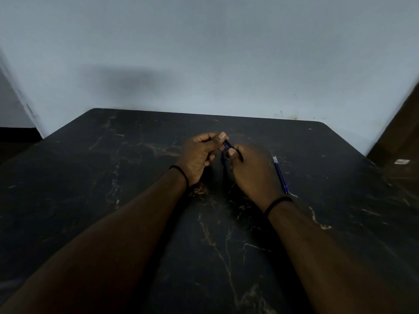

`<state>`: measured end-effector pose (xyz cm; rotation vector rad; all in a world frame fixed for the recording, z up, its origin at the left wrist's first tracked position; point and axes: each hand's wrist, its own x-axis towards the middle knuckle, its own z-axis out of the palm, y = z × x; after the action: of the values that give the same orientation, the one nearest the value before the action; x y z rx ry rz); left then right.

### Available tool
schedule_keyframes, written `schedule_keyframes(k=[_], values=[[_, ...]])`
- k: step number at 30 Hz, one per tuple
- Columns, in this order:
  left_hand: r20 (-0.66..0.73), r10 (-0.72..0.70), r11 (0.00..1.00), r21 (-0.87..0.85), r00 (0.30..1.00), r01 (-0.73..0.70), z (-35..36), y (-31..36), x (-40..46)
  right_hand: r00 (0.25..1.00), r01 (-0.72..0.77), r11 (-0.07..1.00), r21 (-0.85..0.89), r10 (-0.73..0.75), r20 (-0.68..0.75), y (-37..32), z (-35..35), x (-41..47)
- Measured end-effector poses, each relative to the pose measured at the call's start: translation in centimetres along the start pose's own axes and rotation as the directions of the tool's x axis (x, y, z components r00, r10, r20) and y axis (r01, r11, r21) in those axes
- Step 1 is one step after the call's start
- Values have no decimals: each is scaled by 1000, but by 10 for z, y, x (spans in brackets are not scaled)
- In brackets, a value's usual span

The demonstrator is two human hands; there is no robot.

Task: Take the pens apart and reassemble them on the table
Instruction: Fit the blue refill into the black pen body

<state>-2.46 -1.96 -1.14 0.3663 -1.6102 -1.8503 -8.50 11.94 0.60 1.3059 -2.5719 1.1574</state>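
Left hand (199, 152): fingers curled, thumb and forefinger pinching the far end of a dark blue pen (227, 145), held above the middle of the table (90, 177), nearer its far edge. Right hand (251, 171): fingers wrapped round the pen's near end, thumb on the barrel. A 2nd blue pen (280, 175) lies just right of that hand, toward the right edge, untouched. Judged step: pulling or unscrewing pen 1; dismantling or rejoining cannot be told. Next move needs opposed twist, steady grip, parts kept from rolling.
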Motion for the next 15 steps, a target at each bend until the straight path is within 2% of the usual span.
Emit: schedule_keyframes(k=[5,15], values=[[12,-10,998,-55,1000,10,2,2,-1,999,-24,999,35,23,45,-3,1,0],[125,15,1000,-17,992,-13,-1,3,-2,998,-52,998,37,53,-38,6,0,5]])
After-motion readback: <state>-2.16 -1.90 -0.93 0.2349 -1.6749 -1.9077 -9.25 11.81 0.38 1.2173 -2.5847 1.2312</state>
